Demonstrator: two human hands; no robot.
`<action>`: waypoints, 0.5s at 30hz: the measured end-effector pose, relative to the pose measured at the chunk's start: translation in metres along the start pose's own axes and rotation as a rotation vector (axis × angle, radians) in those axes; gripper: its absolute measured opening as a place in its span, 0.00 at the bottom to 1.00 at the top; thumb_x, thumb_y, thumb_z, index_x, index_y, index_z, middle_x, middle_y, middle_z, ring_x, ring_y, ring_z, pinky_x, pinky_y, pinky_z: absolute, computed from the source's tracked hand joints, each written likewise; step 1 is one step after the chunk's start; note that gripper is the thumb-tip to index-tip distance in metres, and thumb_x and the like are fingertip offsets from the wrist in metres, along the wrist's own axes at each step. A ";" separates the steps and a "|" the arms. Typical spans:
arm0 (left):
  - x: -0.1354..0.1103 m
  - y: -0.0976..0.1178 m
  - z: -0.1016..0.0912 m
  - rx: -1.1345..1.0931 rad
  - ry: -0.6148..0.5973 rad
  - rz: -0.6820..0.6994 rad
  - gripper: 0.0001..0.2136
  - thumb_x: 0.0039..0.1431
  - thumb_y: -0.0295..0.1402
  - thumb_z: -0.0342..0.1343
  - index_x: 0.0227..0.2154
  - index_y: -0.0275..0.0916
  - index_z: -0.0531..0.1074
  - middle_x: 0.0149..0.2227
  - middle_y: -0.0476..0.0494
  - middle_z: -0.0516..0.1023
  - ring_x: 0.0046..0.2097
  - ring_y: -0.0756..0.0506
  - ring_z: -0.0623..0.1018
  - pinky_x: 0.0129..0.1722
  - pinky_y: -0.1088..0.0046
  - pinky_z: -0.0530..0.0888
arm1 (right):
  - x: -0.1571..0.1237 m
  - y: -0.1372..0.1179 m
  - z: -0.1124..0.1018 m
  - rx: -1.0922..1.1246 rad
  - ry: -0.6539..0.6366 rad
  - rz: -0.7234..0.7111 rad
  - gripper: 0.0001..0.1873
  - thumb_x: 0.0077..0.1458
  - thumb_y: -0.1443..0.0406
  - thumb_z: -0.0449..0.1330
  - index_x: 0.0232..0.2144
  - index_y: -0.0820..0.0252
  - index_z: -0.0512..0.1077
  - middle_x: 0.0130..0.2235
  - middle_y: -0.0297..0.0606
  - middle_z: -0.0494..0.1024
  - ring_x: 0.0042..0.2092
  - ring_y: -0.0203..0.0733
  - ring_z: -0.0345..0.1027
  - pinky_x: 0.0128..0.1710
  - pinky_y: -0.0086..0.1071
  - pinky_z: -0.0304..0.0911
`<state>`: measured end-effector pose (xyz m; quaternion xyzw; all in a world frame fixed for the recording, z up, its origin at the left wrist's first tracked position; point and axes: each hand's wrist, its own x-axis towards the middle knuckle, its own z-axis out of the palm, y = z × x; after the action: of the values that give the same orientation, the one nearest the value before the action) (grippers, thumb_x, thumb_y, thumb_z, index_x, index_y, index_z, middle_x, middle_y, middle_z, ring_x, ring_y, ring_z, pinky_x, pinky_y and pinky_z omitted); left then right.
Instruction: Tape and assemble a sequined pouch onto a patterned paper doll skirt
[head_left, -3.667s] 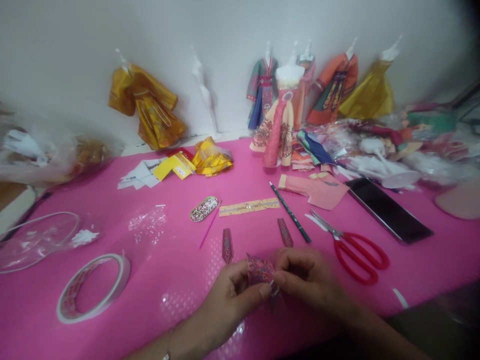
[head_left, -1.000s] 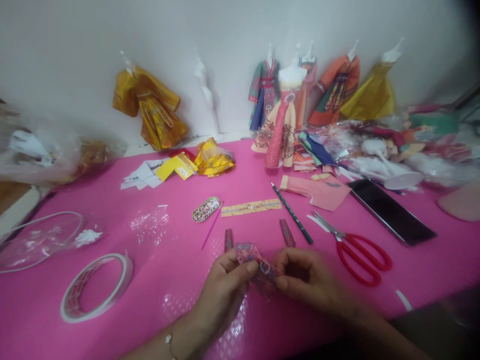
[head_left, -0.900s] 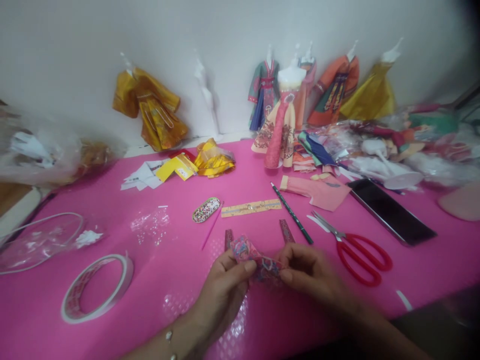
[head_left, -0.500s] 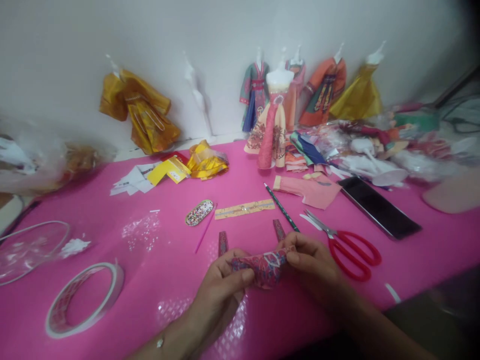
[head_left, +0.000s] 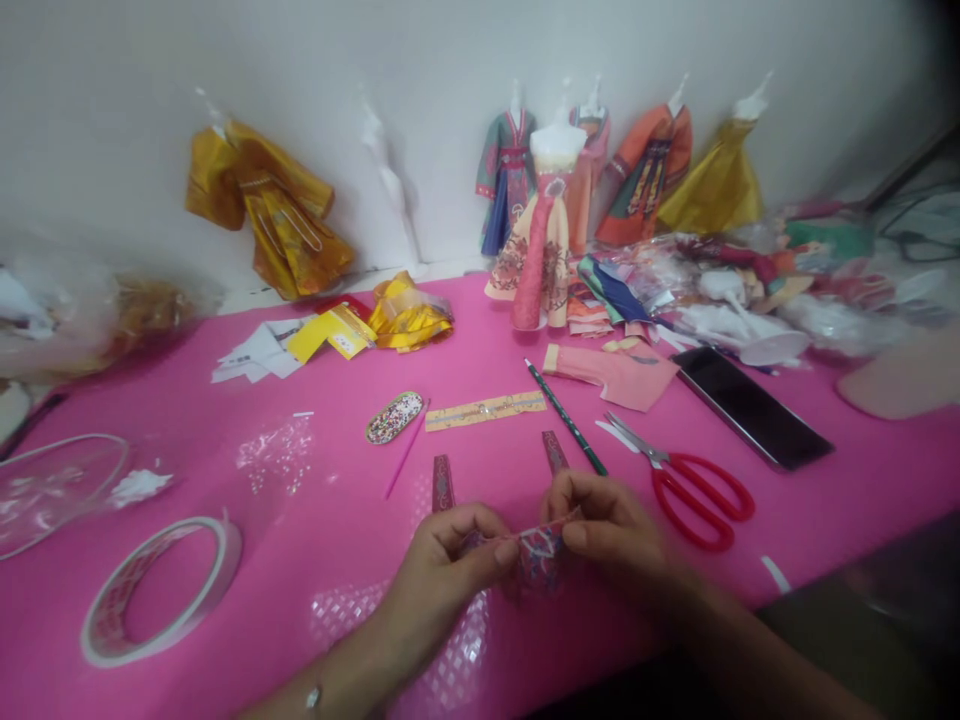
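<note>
Both my hands pinch a small patterned red paper piece (head_left: pixel 538 548) just above the pink table (head_left: pixel 225 400), near its front edge. My left hand (head_left: pixel 450 560) grips its left end with thumb and fingers closed. My right hand (head_left: pixel 607 525) pinches the right end. Two narrow dark red paper strips (head_left: pixel 442 482) (head_left: pixel 555 452) lie just beyond my fingers. A patterned yellow strip (head_left: pixel 486 410) lies further back.
Red scissors (head_left: pixel 686 478), a green pencil (head_left: pixel 566 418) and a black phone (head_left: pixel 752 405) lie to the right. A tape roll (head_left: pixel 157 590) and clear lid (head_left: pixel 52 485) lie left. Paper-dressed mannequins (head_left: pixel 541 200) stand along the wall, with a gold robe (head_left: pixel 262 205) and packets.
My hands have turned and folded the red paper piece between them; it was spread wide half a second ago and is now bunched narrower. The view shifted slightly.
</note>
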<state>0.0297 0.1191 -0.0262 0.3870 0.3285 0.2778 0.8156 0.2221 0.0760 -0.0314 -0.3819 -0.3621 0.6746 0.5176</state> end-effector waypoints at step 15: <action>-0.006 0.020 0.014 0.222 0.059 -0.051 0.16 0.45 0.40 0.70 0.21 0.35 0.71 0.20 0.50 0.75 0.23 0.52 0.74 0.26 0.79 0.70 | -0.002 -0.012 0.014 -0.224 -0.024 0.142 0.13 0.49 0.60 0.69 0.25 0.62 0.72 0.20 0.28 0.69 0.23 0.29 0.58 0.23 0.23 0.53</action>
<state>0.0325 0.1194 -0.0014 0.4583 0.3908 0.2301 0.7644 0.2155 0.0750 -0.0145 -0.4539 -0.4134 0.6695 0.4182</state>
